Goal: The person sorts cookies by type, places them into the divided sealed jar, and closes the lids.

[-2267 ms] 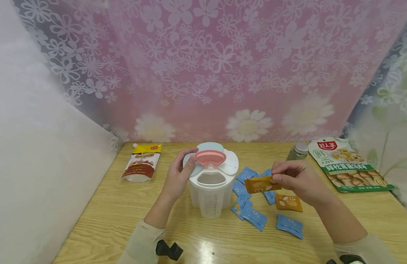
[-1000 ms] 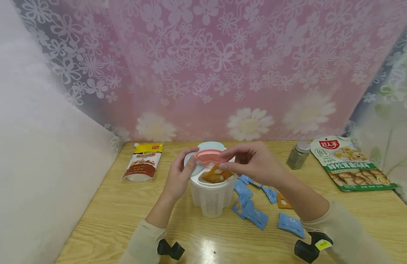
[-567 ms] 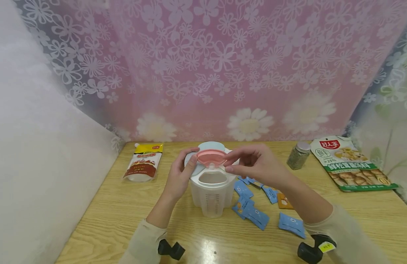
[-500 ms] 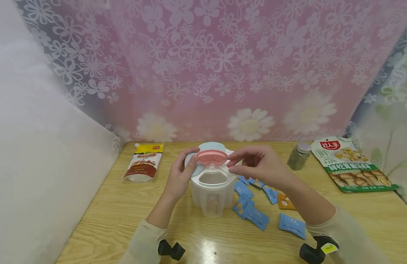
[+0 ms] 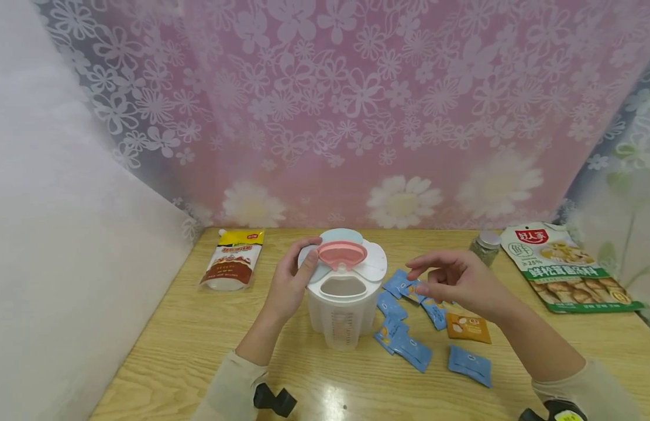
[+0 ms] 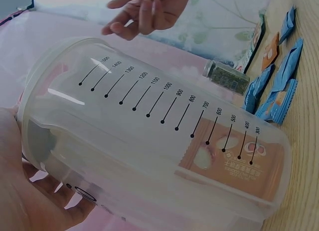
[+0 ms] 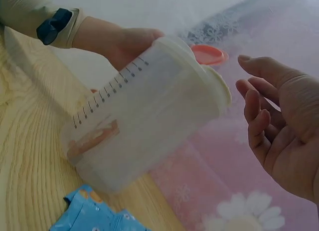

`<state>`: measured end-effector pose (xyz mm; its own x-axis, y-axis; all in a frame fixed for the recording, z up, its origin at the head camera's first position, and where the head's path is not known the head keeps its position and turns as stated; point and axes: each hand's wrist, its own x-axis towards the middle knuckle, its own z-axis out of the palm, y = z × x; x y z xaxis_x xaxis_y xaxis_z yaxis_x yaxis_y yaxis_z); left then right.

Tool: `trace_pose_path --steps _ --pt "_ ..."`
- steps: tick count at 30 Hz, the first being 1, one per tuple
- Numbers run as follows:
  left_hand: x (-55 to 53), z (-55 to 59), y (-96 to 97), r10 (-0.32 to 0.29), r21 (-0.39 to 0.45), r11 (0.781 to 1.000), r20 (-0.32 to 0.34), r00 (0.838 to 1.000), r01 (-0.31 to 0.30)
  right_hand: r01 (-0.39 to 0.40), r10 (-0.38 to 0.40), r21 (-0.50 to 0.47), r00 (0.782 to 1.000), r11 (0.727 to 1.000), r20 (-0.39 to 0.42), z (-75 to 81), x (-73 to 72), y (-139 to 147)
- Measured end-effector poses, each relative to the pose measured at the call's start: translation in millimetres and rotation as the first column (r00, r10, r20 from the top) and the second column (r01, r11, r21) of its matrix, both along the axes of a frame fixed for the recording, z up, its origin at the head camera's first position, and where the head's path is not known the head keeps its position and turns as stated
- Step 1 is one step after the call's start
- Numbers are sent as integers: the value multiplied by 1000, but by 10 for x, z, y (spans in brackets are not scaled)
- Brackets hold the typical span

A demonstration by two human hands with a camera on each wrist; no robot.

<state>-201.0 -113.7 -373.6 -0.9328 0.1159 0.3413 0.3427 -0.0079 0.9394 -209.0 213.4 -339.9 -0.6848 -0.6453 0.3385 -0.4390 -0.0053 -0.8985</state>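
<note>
My left hand [image 5: 290,286] grips the upper left side of a clear storage container [image 5: 341,327] with a white lid, thumb on top. One flap of the lid, a pink cap [image 5: 343,254], stands raised, leaving a fan-shaped opening in front. Through the marked wall in the left wrist view, an orange snack packet [image 6: 234,163] shows at the bottom. My right hand [image 5: 464,283], holding nothing, hovers right of the container with loosely bent fingers. Below it lie blue packets [image 5: 413,351] and another orange packet [image 5: 468,327].
A brown, white and yellow pouch [image 5: 234,260] is at the back left. Toward the back right stand a small jar of dried herbs [image 5: 485,248] and a large seasoning bag [image 5: 569,269]. One blue packet [image 5: 470,365] lies nearer the front of the wooden table [image 5: 198,351].
My right hand carried an orange packet from the right to the lid opening and let it drop in, then moved back right without it. The left hand has kept its hold.
</note>
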Motion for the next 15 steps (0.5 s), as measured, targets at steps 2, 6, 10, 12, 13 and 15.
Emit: trace_pose_path --steps 2,6,10,12,13,15 --pt "2 0 -1 1 9 1000 -1 1000 -1 10 -10 24 1000 1000 11 -47 11 78" --pt "-4 0 -7 -16 19 1000 -6 1000 16 28 -30 57 999 998 36 -151 39 255" --pt "-7 0 -32 -38 13 999 9 999 37 53 -59 88 996 995 63 -267 60 450" --pt "-11 1 -51 -39 1 999 19 999 39 81 -89 112 994 990 70 -329 66 551" --pt "-12 0 -62 -40 -4 999 24 999 41 93 -103 124 992 988 73 -367 68 601" --pt "-13 1 -79 -45 -9 999 26 999 45 115 -127 144 988 983 83 -445 67 699"
